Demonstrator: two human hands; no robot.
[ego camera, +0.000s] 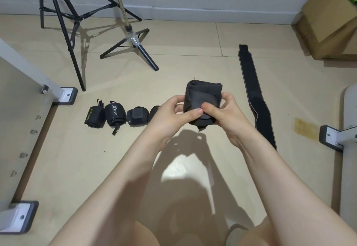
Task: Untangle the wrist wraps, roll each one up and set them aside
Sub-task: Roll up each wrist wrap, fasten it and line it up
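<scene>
We held a dark rolled wrap point(201, 103) in the air above the floor point(116, 159), both hands clamped on it: our left hand point(173, 116) gripped its left side with the thumb pressed across the front, our right hand point(226, 114) pinched its right side, the two thumbs touching. Left of the held wrap, four rolled wraps point(123, 117) sat in a row on the floor. Right of the held wrap, a long black strap point(253, 95) lay flat, unrolled
</scene>
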